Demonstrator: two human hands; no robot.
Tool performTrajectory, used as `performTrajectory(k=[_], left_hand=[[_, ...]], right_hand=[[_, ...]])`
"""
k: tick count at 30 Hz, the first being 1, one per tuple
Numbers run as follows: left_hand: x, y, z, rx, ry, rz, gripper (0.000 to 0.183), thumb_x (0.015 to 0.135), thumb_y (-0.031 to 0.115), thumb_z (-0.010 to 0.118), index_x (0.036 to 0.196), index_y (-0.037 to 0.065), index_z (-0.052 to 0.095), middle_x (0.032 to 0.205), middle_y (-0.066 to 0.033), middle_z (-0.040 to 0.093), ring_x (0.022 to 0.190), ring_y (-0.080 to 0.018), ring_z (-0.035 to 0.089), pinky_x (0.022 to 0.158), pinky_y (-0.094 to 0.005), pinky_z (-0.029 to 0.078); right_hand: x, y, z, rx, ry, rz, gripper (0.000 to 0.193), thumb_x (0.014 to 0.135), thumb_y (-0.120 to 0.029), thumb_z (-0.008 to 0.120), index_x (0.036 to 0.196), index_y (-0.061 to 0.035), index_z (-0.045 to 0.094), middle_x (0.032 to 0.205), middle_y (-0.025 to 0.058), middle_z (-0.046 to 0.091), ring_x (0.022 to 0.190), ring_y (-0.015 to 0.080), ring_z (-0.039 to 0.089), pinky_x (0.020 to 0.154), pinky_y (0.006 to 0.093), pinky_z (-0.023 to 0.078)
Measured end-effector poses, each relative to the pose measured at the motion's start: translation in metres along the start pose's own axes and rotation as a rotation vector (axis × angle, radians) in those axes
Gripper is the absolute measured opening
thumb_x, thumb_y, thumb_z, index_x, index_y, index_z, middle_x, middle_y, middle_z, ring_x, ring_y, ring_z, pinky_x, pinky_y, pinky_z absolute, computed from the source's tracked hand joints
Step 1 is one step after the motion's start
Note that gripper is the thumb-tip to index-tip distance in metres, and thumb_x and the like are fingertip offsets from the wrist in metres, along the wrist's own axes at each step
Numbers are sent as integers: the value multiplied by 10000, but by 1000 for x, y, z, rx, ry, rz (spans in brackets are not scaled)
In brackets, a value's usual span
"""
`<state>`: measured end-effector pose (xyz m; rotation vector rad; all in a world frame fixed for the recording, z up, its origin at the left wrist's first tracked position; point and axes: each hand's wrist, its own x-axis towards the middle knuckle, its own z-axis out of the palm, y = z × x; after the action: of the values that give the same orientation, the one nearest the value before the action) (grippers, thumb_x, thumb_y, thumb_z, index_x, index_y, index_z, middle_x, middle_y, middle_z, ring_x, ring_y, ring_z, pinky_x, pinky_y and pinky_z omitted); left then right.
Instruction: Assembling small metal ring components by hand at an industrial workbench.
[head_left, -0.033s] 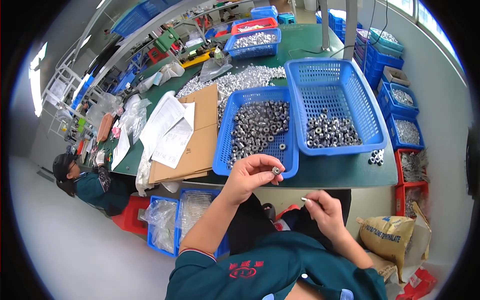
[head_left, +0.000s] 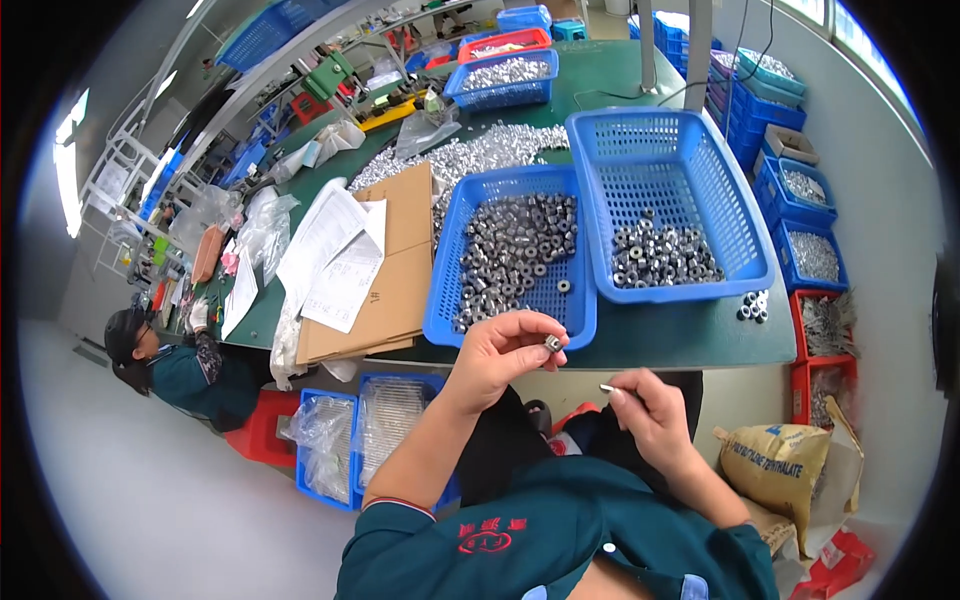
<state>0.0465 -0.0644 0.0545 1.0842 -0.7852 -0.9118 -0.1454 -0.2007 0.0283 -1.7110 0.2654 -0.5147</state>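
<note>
My left hand (head_left: 492, 365) pinches a small metal nut-like part (head_left: 552, 343) between thumb and fingertips, just in front of the table edge. Lower and to the right, my right hand (head_left: 655, 425) grips a short, thin silver piece (head_left: 606, 388) whose tip sticks out past the thumb; its exact kind is too small to tell. Beyond the left hand is a blue basket (head_left: 440, 290) holding many dark metal ring-shaped parts (head_left: 515, 235). To its right stands a larger blue basket (head_left: 640, 175) with a smaller heap of similar parts (head_left: 660, 257).
Several loose rings (head_left: 753, 306) lie at the green table's (head_left: 690, 335) right corner. Cardboard (head_left: 405, 230) and papers (head_left: 345, 285) lie left of the baskets, a silver pile (head_left: 500, 150) behind. Filled crates (head_left: 810, 255) stack at right, beside a sack (head_left: 775, 460). A person (head_left: 190, 365) sits far left.
The whole view has shifted very slightly. My right hand sits a touch higher in the picture; both hands keep their hold.
</note>
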Motion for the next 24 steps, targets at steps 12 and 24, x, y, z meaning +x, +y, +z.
performTrajectory(k=[12,24], left_hand=[[-43,-31,17,-1,98,51,350,867,-84,565,1207,-4,571,1034,-48,604,920,-93,592,806,-234,494],[-44,-23,23,879,20,399,501,787,-124,595,1268,-17,503,903,-106,650,791,-177,644,732,-275,529]], right_hand=[[17,-10,25,-280,-6,-351,44,844,0,619,865,4,580,673,98,590,549,195,574,511,264,430],[6,5,23,537,-168,582,208,945,-202,542,851,-28,605,552,-12,505,440,50,404,404,202,276]])
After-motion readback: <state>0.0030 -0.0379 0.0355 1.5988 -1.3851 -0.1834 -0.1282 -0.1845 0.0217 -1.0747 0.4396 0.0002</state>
